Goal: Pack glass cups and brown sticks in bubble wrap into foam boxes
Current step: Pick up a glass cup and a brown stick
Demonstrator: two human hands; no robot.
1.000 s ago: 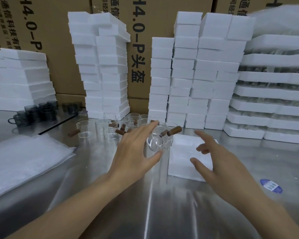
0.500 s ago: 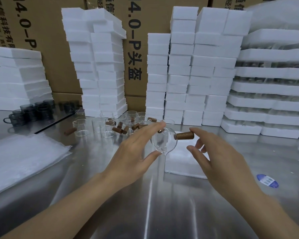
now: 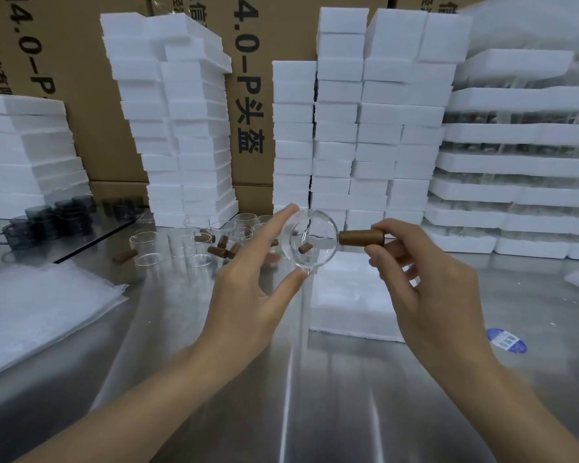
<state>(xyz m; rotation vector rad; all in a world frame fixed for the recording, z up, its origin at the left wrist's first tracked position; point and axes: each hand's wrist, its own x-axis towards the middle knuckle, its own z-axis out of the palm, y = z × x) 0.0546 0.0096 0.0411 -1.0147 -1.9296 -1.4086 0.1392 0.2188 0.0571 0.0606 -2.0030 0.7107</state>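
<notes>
My left hand (image 3: 248,289) holds a clear glass cup (image 3: 310,238) between thumb and fingertips, raised above the steel table with its mouth facing me. A brown stick (image 3: 361,237) juts from the cup's right side like a handle, and my right hand (image 3: 425,282) pinches its outer end. A white foam box (image 3: 351,295) lies on the table just beneath and behind the cup. More clear glass cups (image 3: 181,243) and several loose brown sticks (image 3: 219,250) stand behind my left hand. A sheet of bubble wrap (image 3: 37,305) lies flat at the left.
Tall stacks of white foam boxes (image 3: 358,128) line the back against cardboard cartons. Foam trays (image 3: 515,168) holding glassware are piled at the right. Dark grey mugs (image 3: 44,222) stand at the far left. A blue sticker (image 3: 506,340) lies on the steel table (image 3: 281,396).
My left hand lifted the glass cup up off the table area. My right hand came in from the right and took hold of the brown stick on the cup's side.
</notes>
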